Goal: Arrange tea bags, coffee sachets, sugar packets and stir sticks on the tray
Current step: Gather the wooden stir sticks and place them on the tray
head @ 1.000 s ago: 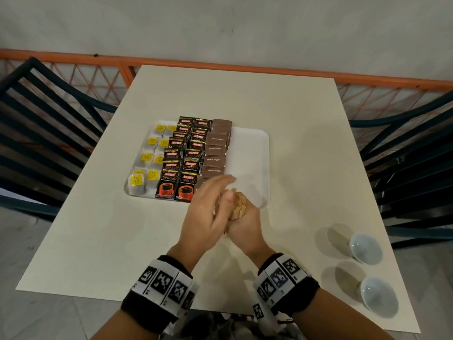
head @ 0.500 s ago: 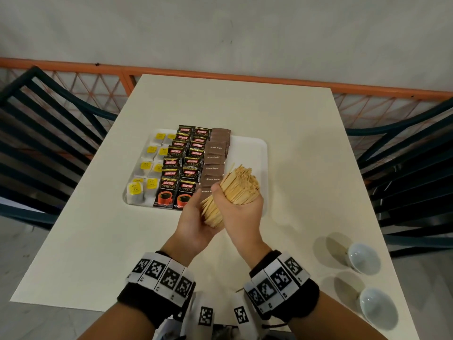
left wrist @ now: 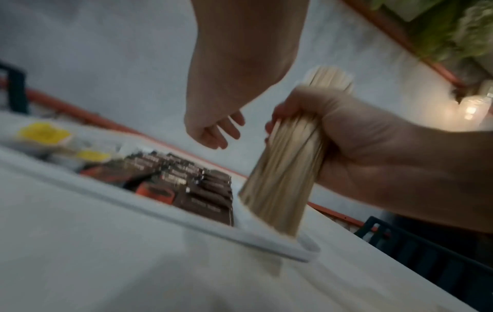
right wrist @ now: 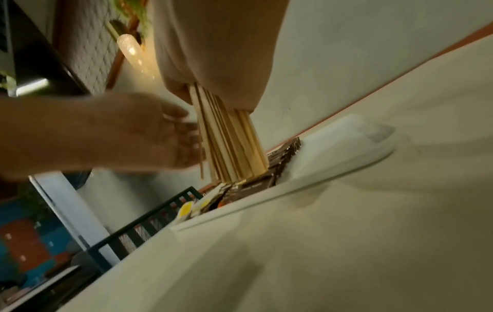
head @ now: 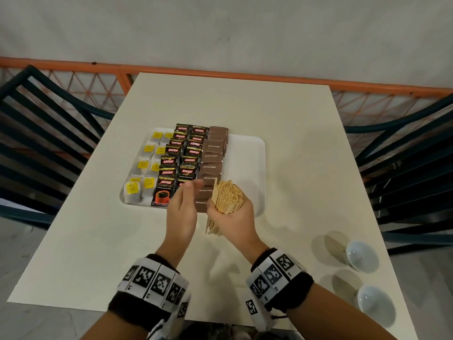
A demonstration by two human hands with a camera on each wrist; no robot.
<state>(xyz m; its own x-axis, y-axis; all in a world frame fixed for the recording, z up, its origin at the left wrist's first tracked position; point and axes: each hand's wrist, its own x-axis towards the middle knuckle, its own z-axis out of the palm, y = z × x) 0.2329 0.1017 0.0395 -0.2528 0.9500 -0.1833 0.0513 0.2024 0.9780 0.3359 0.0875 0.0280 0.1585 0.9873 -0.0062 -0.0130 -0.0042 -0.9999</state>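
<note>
Wooden stir sticks (head: 226, 196): upright bundle above tray's 6 o'clock edge, probably to even the ends.
Right hand (head: 235, 214): fingers wrapped round bundle.
Left hand (head: 182, 207): fingers loose, empty, at bundle's 9 o'clock.
Tray (head: 247, 165): 3 o'clock side bare, likely for sticks.

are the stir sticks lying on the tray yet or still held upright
Held upright: the right hand grips the stir sticks bundle, off the tray.
</note>
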